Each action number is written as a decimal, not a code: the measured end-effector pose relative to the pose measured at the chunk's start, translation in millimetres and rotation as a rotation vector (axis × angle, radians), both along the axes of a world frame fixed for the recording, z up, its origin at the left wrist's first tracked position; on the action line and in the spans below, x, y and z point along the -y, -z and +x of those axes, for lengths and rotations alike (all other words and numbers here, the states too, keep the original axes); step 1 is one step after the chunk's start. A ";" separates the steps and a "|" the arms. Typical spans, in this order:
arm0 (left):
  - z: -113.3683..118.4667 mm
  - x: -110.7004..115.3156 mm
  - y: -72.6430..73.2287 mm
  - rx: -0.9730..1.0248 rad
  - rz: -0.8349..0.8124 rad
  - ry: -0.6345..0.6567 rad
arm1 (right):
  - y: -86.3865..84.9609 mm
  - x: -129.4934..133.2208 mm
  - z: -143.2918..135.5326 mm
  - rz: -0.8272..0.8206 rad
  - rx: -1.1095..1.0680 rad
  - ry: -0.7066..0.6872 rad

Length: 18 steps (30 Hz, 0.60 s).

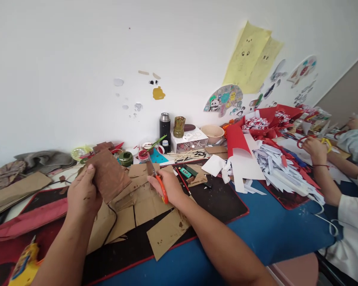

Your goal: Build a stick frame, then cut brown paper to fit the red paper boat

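My left hand [85,188] grips a brown-painted piece of cardboard [109,175] by its left edge, thumb on its face. In my right hand [171,186] is a pair of scissors [161,187] with orange handles, the blades pointing up and away from me. The scissors and the brown piece are apart, with a gap between them. Beneath both hands lie bare cardboard pieces [141,198] on a black mat [223,198] with a red edge. Another cardboard piece [165,234] with brown specks lies nearer to me.
A yellow glue gun [26,262] lies at the lower left. Paint jars [125,159], a black flask [164,128] and a white box [189,139] line the wall. White paper strips [271,167] are heaped at the right, where a co-worker's hand [314,150] holds scissors.
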<state>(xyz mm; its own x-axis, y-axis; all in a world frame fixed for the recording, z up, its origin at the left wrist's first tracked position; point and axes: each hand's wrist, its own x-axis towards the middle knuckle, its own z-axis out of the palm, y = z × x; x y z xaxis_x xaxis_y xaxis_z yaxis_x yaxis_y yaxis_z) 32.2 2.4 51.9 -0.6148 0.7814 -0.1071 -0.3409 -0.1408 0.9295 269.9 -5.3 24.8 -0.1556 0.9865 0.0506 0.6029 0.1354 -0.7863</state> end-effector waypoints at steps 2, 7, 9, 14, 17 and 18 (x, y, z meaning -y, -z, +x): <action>-4.1 -1.4 1.9 0.008 -0.001 0.003 | -7.3 -0.4 1.4 0.027 0.203 -0.029; -5.4 -2.0 2.3 0.059 0.023 -0.011 | -12.5 -6.2 10.5 0.003 0.430 -0.035; -2.6 -1.1 0.0 0.065 0.030 -0.026 | -11.9 -10.1 13.5 0.008 0.467 -0.030; 4.9 3.2 -12.7 0.075 0.009 -0.034 | -13.9 -18.6 8.2 -0.005 0.549 -0.047; 5.6 6.0 -18.8 0.093 -0.044 -0.056 | -16.6 -21.2 -0.2 -0.008 0.600 -0.082; 5.1 6.5 -19.1 0.095 -0.059 -0.061 | -17.6 -21.7 -2.7 -0.019 0.618 -0.095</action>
<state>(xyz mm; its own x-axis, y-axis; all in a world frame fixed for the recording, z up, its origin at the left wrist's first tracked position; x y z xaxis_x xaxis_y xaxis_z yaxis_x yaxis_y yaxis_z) 37.3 -4.1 71.0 -0.6458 0.7336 -0.2117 -0.4207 -0.1104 0.9005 267.2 16.4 42.4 -0.2373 0.9668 -0.0945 0.9331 0.1998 -0.2990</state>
